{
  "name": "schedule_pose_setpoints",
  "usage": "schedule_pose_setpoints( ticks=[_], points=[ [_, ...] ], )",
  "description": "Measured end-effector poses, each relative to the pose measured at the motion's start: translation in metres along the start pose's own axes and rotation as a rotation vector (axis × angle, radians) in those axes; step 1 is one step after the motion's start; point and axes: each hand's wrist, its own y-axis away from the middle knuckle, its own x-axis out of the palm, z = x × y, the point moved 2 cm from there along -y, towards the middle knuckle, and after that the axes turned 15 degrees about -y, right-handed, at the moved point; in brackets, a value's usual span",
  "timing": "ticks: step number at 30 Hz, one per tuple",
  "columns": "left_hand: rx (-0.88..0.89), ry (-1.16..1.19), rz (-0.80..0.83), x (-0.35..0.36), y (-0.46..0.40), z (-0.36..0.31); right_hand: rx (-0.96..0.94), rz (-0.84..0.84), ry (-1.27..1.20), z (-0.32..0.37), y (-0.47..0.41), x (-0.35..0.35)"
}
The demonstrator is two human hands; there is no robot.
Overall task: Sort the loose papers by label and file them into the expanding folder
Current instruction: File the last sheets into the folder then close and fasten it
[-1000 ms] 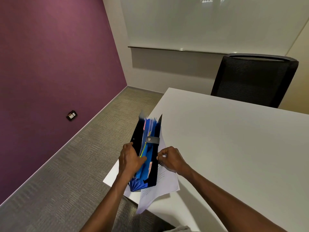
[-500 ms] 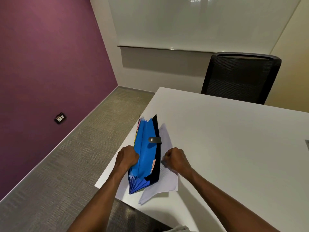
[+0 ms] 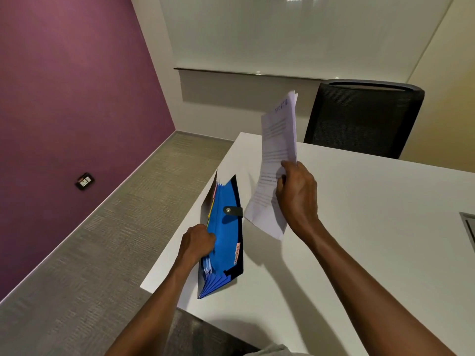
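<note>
A blue expanding folder [image 3: 226, 227] with black covers lies at the near left corner of the white table [image 3: 359, 240], its pockets fanned toward me and a small pink label on its right side. My left hand [image 3: 196, 241] grips the folder's left side, fingers tucked among the dividers. My right hand [image 3: 298, 194] holds a thin stack of printed papers [image 3: 276, 160] upright in the air, to the right of the folder and above the table. Blue handwriting shows near the top of the front sheet.
A black mesh office chair [image 3: 362, 119] stands at the far side of the table. A whiteboard [image 3: 282, 34] hangs on the back wall. A purple wall with a socket [image 3: 84, 181] is at left, over grey carpet. A grey inset [image 3: 469, 227] sits at the table's right edge.
My right hand has lifted the papers from under the folder up into the air. The folder now rests flatter on the table, and my left hand still holds its left side.
</note>
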Motion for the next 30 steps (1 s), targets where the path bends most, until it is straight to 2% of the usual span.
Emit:
schedule_pose_setpoints(
  ticks=[4, 8, 19, 22, 30],
  points=[
    [-0.025, 0.049, 0.026, -0.001, -0.001, 0.005, -0.038, 0.031, -0.034, 0.018, -0.004, 0.021],
    [-0.043, 0.088, 0.041, -0.001, -0.001, 0.010, -0.112, 0.119, 0.107, 0.022, 0.001, 0.050],
    [-0.045, 0.142, 0.017, -0.002, -0.002, 0.022, 0.145, 0.617, 0.208, 0.005, 0.046, 0.109],
    [-0.041, 0.180, 0.017, -0.002, -0.003, 0.027, 0.245, 0.648, 0.203, 0.004, 0.046, 0.121],
    [-0.030, 0.173, 0.024, -0.002, -0.006, 0.033, 0.199, 0.727, 0.349, 0.018, 0.034, 0.154]
  ],
)
